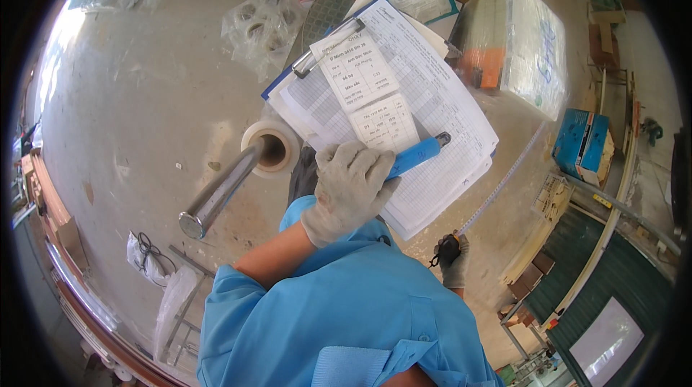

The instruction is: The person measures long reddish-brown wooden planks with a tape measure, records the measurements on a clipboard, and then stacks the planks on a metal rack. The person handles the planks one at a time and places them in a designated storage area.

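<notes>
Cylinder of shiny grey metal [222, 192] slants at our left, its far end at the core of a thick roll of pale film [290, 147]; we cannot tell whether it goes inside. Just beyond, we see a clear plastic bag of rolls [261, 23]. Before us, a blue clipboard [273, 85] carries a stack of white printed sheets [443, 127], with 2 white paper labels [357, 73] on top. Over its lower part, our left hand [351, 188], in a grey-white glove, grips a slim blue tool with a dark tip [417, 156]. Low to the right, our gloved right hand [455, 266] is curled around a black tape measure [448, 248], whose pale blade [503, 179] runs out toward a plastic-wrapped pale package [522, 48]. Farther right sits a blue cardboard box [577, 143].
</notes>
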